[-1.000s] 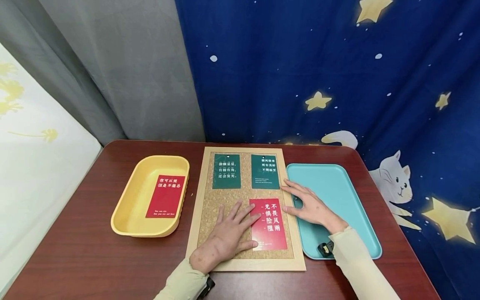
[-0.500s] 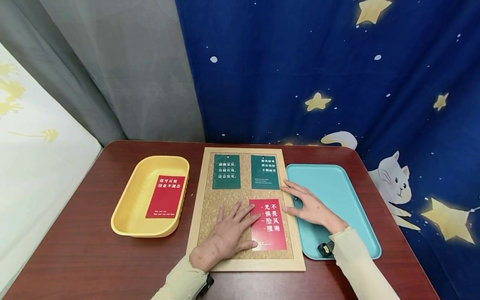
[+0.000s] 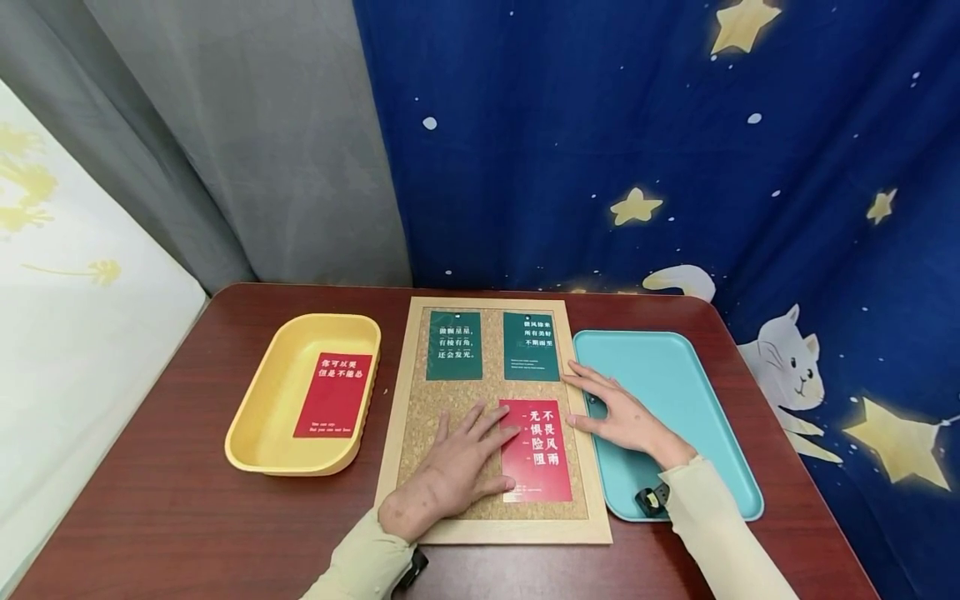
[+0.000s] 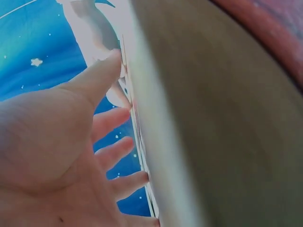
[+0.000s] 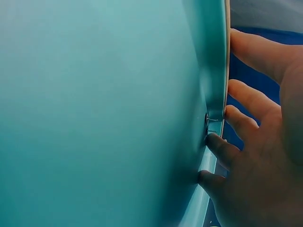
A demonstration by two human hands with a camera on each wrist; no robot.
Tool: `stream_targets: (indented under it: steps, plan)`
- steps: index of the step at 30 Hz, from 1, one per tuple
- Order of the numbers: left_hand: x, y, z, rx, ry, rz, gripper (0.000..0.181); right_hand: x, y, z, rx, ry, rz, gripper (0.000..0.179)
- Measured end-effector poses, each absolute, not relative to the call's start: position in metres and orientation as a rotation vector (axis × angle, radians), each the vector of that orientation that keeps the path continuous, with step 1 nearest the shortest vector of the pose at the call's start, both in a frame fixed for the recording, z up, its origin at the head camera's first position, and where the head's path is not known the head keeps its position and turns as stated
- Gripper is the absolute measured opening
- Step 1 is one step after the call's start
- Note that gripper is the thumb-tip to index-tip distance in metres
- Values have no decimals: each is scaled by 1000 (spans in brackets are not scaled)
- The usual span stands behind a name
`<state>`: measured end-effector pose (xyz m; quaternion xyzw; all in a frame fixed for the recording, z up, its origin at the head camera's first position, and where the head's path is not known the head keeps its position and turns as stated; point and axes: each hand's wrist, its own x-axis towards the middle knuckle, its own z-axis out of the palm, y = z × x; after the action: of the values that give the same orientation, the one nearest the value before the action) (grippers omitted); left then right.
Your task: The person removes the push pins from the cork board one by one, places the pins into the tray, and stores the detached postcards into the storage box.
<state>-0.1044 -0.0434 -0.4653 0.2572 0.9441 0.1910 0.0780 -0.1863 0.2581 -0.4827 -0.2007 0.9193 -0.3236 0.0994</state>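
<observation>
A red card with white writing lies at the lower right of the wood-framed cork board. My left hand rests spread over the board, its fingertips on the card's left part. At the board's right edge is my right hand, thumb and index fingertip over the wooden frame beside the card. In the right wrist view, the fingers of the right hand reach along the rim of the blue tray. Dark push pins with thin points lie against the tray's wall, right by a fingertip.
Two green cards, a left one and a right one, hang pinned at the board's top. Left of the board, a yellow basin holds another red card. Everything stands on a dark red table before a blue curtain.
</observation>
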Motion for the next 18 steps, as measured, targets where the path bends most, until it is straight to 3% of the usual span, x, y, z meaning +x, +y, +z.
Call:
stream_targets:
  steps: [18]
  plan:
    - [-112,-38,-464,623,2980,724,62,-186,259,-484,-579,2705,-972,70]
